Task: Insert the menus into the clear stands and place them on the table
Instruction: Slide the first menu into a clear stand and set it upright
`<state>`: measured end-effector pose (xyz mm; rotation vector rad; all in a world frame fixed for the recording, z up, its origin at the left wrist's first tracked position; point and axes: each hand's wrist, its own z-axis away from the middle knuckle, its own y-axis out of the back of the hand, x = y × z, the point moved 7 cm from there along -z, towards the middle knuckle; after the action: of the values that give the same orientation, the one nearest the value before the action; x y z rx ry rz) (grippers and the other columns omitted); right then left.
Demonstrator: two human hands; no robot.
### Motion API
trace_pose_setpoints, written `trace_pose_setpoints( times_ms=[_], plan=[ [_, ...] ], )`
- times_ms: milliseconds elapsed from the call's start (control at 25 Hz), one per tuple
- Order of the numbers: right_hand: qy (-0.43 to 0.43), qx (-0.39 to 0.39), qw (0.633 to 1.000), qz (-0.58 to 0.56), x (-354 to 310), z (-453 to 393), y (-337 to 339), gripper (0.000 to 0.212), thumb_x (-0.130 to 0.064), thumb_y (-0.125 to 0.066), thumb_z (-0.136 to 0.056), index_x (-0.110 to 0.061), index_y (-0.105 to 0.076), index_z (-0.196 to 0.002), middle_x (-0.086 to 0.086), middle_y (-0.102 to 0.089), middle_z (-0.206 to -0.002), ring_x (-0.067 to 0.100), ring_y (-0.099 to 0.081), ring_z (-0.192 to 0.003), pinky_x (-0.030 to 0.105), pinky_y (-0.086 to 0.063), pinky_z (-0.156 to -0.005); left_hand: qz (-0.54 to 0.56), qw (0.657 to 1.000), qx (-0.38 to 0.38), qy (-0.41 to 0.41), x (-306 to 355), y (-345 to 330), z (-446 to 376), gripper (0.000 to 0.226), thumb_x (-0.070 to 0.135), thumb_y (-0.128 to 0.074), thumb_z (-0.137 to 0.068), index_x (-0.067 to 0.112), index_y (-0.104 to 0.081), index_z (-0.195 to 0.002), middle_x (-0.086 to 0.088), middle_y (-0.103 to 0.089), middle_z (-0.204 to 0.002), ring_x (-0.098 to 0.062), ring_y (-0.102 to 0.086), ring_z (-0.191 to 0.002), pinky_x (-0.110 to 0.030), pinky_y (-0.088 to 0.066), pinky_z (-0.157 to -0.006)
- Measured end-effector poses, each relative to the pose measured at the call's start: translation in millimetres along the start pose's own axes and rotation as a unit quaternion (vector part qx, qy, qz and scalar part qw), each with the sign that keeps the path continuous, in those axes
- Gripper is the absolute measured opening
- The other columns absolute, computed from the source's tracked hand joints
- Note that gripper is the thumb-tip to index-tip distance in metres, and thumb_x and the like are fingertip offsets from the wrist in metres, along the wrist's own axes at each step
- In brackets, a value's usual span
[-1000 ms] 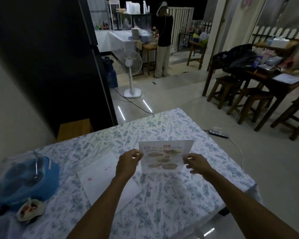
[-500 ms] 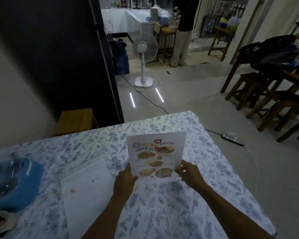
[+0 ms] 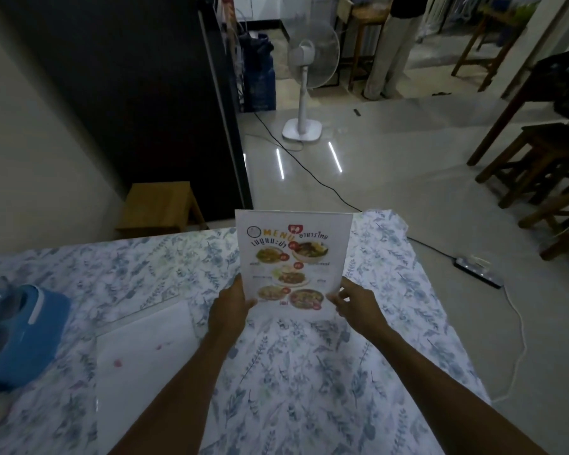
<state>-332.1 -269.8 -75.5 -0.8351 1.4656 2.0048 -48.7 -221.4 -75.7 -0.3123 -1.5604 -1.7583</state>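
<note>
Both hands grip the menu [image 3: 293,262] upright above the surface [image 3: 309,372], left hand [image 3: 229,311] and right hand [image 3: 353,305] pinching its bottom corners. It reads "MENU" over pictured dishes. A clear stand [image 3: 138,362] lies flat at near left, beside a blue container [image 3: 20,326].

Both forearms were extended forward, converging toward the middle. Left hand [image 3: 231,308] was closed on the near-left corner of the menu [image 3: 293,261] — thumb on the printed face, fingers behind. Right hand [image 3: 353,305] pinched the near-right corner — fingertips on the edge, wrist angled inward. Menu stood upright between them.
</note>
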Motion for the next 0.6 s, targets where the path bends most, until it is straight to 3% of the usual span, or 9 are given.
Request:
trace_pose_setpoints(
  times_ms=[120, 200, 360, 600],
  plan=[
    [-0.01, 0.009, 1.0, 0.006, 1.4, 5.8, -2.3, 0.028, -0.034, -0.064, -0.092, -0.023, -0.063, -0.118, 0.003, -0.074, -0.095, 0.013, -0.069, -0.079, 0.041, -0.061, -0.073, -0.054, 0.998, -0.017, 0.014, -3.9, -4.5, 9.3, 0.046, 0.042, -0.061, -0.093, 0.016, -0.048, -0.129, -0.01, -0.069, -0.121, -0.03, -0.068, -0.104, -0.044, -0.058, -0.082],
    [-0.024, 0.04, 0.997, 0.056, -2.7, 14.8, -1.6, 0.034, -0.044, -0.062, -0.09, -0.016, -0.059, -0.109, 0.004, -0.072, -0.093, 0.018, -0.068, -0.078, 0.038, -0.058, -0.065, -0.079, 0.995, -0.056, 0.032, -10.8, -12.3, 20.4, 0.054, 0.053, -0.053, -0.093, 0.012, -0.043, -0.126, -0.016, -0.066, -0.12, -0.035, -0.066, -0.103, -0.046, -0.056, -0.083],
    [-0.075, 0.092, 0.983, 0.143, -14.3, 41.8, -2.9, 0.054, -0.066, -0.059, -0.081, -0.014, -0.046, -0.092, 0.003, -0.062, -0.079, 0.018, -0.058, -0.064, 0.031, -0.044, -0.048, -0.08, 0.993, -0.087, 0.026, -14.4, -13.9, 47.4, 0.074, 0.059, -0.047, -0.093, 0.01, -0.026, -0.144, -0.02, -0.053, -0.138, -0.037, -0.056, -0.121, -0.046, -0.047, -0.094],
    [-0.042, 0.092, 0.983, 0.152, -88.8, 100.2, -55.9, 0.056, -0.065, -0.052, -0.087, -0.012, -0.053, -0.104, 0.007, -0.067, -0.091, 0.026, -0.065, -0.08, 0.039, -0.056, -0.067, -0.111, 0.99, -0.08, -0.017, -47.4, 45.6, 99.3, 0.082, 0.065, -0.039, -0.092, 0.012, -0.017, -0.152, -0.019, -0.046, -0.145, -0.036, -0.053, -0.125, -0.047, -0.047, -0.098]
  ],
)
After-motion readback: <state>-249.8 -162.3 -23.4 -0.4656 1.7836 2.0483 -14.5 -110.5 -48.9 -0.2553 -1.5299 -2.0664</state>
